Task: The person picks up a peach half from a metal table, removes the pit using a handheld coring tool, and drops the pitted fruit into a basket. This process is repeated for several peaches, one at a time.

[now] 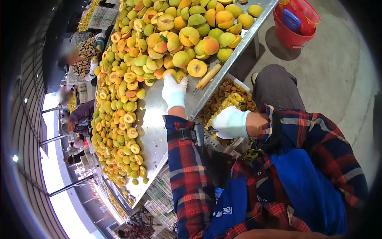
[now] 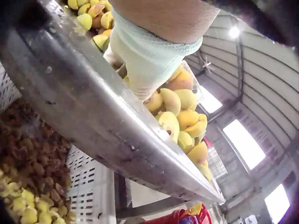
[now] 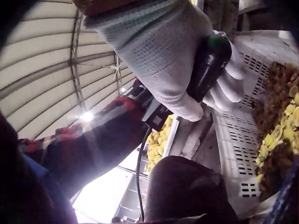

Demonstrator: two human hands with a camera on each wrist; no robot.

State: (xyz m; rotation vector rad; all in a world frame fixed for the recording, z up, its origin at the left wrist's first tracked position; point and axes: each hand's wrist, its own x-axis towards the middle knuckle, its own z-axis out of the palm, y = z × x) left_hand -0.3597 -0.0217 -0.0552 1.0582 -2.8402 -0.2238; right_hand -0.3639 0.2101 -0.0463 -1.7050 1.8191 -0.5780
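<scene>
Just beyond the left hand (image 1: 174, 95), heaped fruit (image 1: 157, 41) covers much of the bench (image 1: 154, 119): many cut, others apparently whole, so work looks partway. Left fingers touch fruit; grip indeterminate. Right hand (image 3: 161, 56) grasps a dark handle (image 3: 209, 67) near the crate (image 3: 227, 123).

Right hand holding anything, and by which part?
The right hand has its fingers wrapped round a dark handle; what the handle belongs to is unclear.
</scene>
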